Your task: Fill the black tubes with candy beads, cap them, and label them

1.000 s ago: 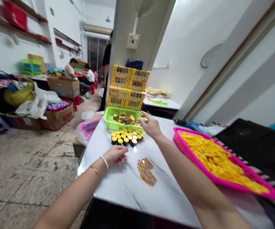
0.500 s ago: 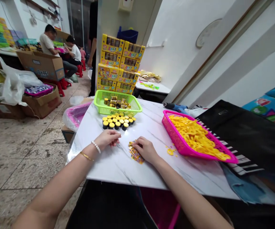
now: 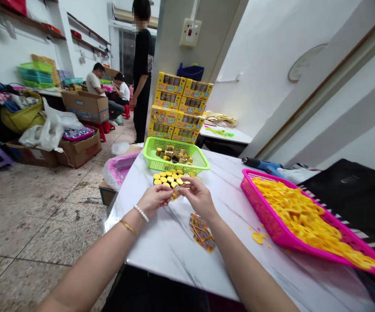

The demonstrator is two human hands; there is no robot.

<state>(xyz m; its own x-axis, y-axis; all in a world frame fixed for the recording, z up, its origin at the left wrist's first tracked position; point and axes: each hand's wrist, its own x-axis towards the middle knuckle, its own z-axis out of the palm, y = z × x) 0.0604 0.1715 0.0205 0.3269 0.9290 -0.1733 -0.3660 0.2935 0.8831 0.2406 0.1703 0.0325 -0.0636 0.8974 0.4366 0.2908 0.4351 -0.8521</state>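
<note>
In front of the jars, my left hand (image 3: pixel 155 200) pinches one end of a small printed orange-and-purple label (image 3: pixel 175 193), its fingers closed. My right hand (image 3: pixel 199 199) grips the other end of it between thumb and fingers. Whether this label is flat or a sleeve I cannot tell. A loose pile of similar labels (image 3: pixel 202 232) lies on the white marbled table (image 3: pixel 171 247), just left of my right forearm. Just beyond my hands stand several small dark jars with yellow lids (image 3: pixel 163 178), partly hidden by my fingers.
A green basket (image 3: pixel 151 162) behind the jars holds more gold-wrapped jars. To the right, a pink basket (image 3: pixel 259 216) is heaped with yellow plastic rings (image 3: pixel 291 216). A blue heat gun (image 3: pixel 262 164) lies behind it. Yellow boxes (image 3: pixel 177 117) are stacked beyond; a person in black (image 3: pixel 142 73) stands nearby.
My right hand has left the label pile and come up to my left hand with one label, now held between both. The view has shifted, showing more of the standing person.
</note>
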